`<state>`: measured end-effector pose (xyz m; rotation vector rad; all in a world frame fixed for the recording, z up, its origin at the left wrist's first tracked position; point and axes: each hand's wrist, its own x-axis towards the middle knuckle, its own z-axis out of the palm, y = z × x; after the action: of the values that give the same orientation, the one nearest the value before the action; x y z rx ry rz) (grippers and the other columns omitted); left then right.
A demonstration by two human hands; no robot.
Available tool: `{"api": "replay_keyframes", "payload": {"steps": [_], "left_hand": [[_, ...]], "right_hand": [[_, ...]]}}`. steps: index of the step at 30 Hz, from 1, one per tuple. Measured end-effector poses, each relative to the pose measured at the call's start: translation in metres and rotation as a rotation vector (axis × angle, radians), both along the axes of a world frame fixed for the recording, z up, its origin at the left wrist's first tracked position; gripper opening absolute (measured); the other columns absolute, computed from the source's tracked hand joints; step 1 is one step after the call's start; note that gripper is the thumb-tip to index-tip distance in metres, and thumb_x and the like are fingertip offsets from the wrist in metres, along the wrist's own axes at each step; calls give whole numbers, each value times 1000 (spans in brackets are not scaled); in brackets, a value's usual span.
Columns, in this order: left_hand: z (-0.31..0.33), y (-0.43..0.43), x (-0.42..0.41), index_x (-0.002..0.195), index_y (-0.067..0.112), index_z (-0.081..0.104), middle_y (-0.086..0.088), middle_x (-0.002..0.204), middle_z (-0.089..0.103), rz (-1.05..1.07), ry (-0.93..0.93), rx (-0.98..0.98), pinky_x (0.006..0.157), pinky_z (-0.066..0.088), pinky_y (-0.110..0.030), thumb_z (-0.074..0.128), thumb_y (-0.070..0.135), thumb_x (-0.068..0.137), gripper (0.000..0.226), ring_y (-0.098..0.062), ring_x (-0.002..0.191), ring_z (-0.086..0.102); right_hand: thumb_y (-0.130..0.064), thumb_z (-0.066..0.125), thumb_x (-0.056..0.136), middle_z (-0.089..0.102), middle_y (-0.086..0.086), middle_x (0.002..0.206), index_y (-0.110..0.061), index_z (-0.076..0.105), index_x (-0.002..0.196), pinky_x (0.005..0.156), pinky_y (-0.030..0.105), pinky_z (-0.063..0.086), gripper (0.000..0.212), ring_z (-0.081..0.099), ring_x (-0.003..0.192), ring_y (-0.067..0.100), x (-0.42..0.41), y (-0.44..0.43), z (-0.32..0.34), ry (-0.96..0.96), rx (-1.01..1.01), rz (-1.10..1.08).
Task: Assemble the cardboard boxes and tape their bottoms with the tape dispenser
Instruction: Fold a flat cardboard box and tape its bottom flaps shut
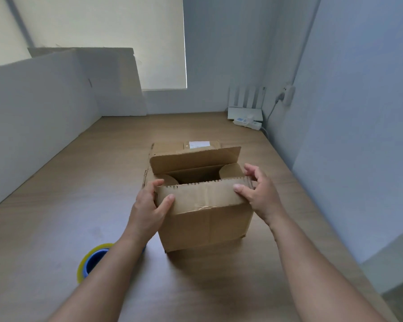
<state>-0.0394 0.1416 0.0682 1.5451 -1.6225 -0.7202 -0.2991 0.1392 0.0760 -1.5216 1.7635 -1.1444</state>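
Desk: left hand, box, right hand.

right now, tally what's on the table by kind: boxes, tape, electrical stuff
cardboard boxes: 2 (held box, labelled box behind it)
tape roll: 1
power strip: 1
router: 1
total: 5

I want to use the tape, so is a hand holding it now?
No, the left hand and right hand both hold the front flap of the cardboard box, and the tape roll lies on the table.
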Motion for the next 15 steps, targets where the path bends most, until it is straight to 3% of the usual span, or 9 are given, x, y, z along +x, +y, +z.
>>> {"api": "replay_keyframes", "payload": {"steps": [2,5,8,10,12,14,15], "left_hand": [[-6,-3,-4,140,16,40,-1,130,49,57,-97,-70,106,33,-35,63,18,90,55,-23,126,38],[-6,-7,-3,152,19,18,-2,152,27,53,69,56,116,22,-36,62,15,91,76,-20,141,24],[-5,-10,2,153,26,1,6,156,22,-44,169,123,116,25,-39,58,16,94,83,-17,141,27],[-3,-10,1,152,26,-5,7,157,22,-67,191,133,115,24,-33,52,14,97,81,-15,141,27],[-3,-13,1,153,24,-5,3,158,20,-36,210,138,115,21,-30,48,11,98,77,-14,143,24],[-3,-17,2,153,25,-4,0,159,17,5,210,137,118,18,-33,46,10,98,75,-14,144,20],[-4,-19,4,153,26,-2,0,159,16,12,213,141,119,17,-34,46,10,98,75,-14,144,19]], "right_hand": [[-22,72,82,39,2,140,-20,28,147,101,32,42,79,44,122,15,3,-6,0,63,83,-6],[-18,75,77,23,3,153,-24,10,152,112,41,32,99,31,137,21,4,-17,13,212,92,24],[-19,69,80,12,-4,159,-25,5,152,117,41,20,97,12,145,20,14,-31,37,319,12,74],[-27,63,86,28,-1,152,-23,15,151,112,42,28,81,20,141,24,19,-40,47,364,-2,58],[-36,54,92,45,1,129,-20,43,140,96,35,39,52,35,127,22,18,-44,44,458,5,26],[-38,50,93,44,-1,111,-19,64,113,85,29,39,31,41,116,20,14,-39,28,462,40,-12],[-37,50,94,44,0,112,-21,67,109,87,30,39,28,42,116,21,11,-34,18,425,60,-22]]}}
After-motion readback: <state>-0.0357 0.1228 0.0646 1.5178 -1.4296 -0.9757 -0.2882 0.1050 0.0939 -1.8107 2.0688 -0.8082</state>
